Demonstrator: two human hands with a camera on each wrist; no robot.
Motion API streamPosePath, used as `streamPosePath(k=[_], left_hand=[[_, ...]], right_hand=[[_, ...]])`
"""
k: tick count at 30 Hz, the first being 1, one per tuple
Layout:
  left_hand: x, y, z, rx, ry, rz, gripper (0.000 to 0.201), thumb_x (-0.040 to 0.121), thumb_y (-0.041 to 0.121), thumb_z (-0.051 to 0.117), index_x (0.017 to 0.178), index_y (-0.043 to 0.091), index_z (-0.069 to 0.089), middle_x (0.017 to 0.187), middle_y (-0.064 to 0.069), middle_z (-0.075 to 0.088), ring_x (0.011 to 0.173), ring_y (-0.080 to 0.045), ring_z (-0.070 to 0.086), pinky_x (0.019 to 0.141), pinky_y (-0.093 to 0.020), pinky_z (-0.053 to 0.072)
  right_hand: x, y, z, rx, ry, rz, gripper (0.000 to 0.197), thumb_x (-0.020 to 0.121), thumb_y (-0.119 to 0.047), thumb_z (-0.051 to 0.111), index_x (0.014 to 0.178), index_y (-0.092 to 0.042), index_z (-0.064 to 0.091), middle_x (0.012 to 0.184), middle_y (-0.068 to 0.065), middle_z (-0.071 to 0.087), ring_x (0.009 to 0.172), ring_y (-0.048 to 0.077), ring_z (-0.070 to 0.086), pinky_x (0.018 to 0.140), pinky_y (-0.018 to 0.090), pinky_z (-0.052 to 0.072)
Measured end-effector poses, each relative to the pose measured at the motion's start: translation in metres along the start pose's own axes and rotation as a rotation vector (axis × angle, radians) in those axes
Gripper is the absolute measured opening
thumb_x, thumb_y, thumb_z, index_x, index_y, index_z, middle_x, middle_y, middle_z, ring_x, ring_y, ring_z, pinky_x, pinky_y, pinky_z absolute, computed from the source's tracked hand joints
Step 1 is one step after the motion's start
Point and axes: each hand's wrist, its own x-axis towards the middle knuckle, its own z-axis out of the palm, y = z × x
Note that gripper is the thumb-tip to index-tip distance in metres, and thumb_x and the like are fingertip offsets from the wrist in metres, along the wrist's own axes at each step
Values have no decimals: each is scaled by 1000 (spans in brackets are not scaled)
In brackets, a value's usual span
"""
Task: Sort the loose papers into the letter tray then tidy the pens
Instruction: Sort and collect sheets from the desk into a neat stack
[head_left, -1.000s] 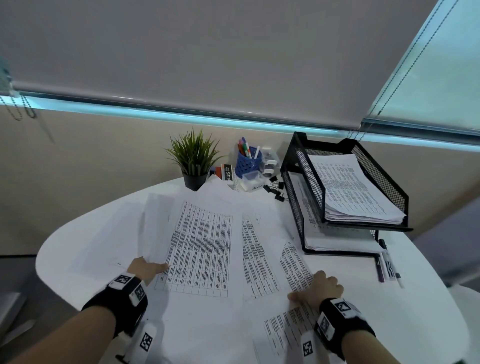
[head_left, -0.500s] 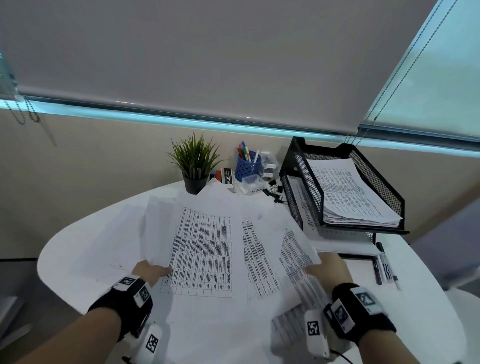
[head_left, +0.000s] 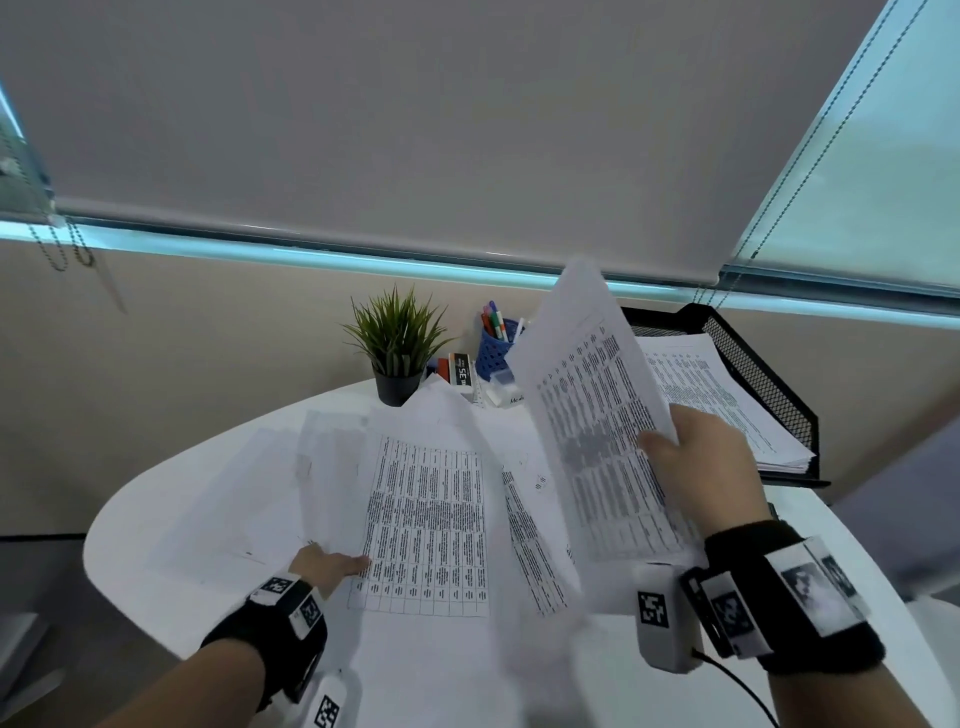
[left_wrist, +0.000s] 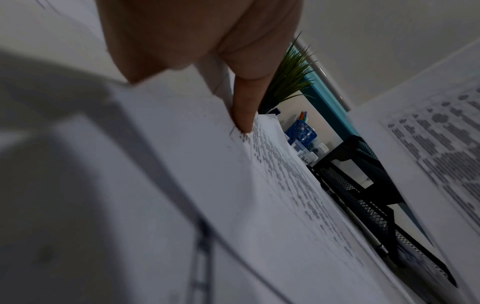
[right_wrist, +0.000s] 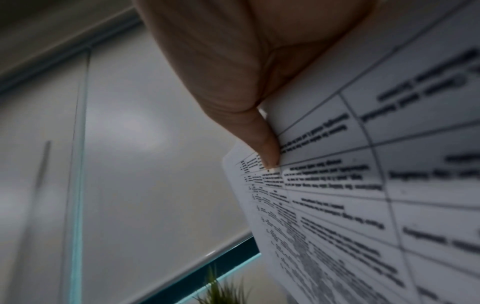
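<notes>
Several printed sheets (head_left: 426, 519) lie spread over the white round table (head_left: 156, 519). My right hand (head_left: 696, 457) grips one printed sheet (head_left: 597, 426) and holds it raised and tilted above the table, in front of the black mesh letter tray (head_left: 753, 364). The thumb (right_wrist: 265, 148) presses on the printed face. A stack of papers (head_left: 727, 405) fills the tray's top tier. My left hand (head_left: 332, 564) rests on the table's papers, one straight finger (left_wrist: 244, 111) pressing a sheet's edge. A blue pen cup (head_left: 496, 348) with coloured pens stands at the back.
A small potted plant (head_left: 397, 353) stands at the back of the table beside small boxes (head_left: 460, 369). A wall with a window blind rises close behind. The table edge curves round at the left and right.
My right hand has taken hold of a sheet from the right of the spread and lifted it up toward the tray. The left hand has stayed pressed on the papers.
</notes>
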Motion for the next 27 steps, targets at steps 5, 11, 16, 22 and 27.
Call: streamPosePath(k=[5,11,16,22,27], left_hand=[[1,-2,8,-53,-51,-2,60,75,16,77,119,-15,51,119,-26,58,97,-28,54,81,-29,39],[1,-3,11,-171,-82,-15,62,74,15,77,121,-16,50,120,-20,58,101,-26,53,82,-26,36],[-4,-3,15,-175,-22,-43,66,71,27,81,117,-12,54,114,-24,61,98,-30,56,86,-32,43],[-2,-2,17,-62,-8,-33,75,60,37,86,112,-9,59,114,-22,63,88,-22,53,78,-26,40],[-4,5,13,97,-50,-52,100,8,65,71,82,-1,61,79,-12,64,76,-22,59,55,-22,40]], right_hand=[[9,13,38,339,-86,123,26,85,-26,63,105,-10,64,92,11,69,80,21,65,77,39,54],[-4,41,105,444,-336,370,30,87,-12,65,115,-3,56,96,-2,43,101,16,51,95,35,37],[-15,77,149,350,-448,445,40,88,-5,61,126,-1,50,130,13,55,103,22,54,88,25,41],[-12,94,178,-110,-535,329,54,83,-42,62,124,-9,51,132,13,47,122,27,44,100,31,42],[-11,87,188,-103,-595,254,59,81,-37,66,128,-9,46,135,13,34,125,28,37,103,28,38]])
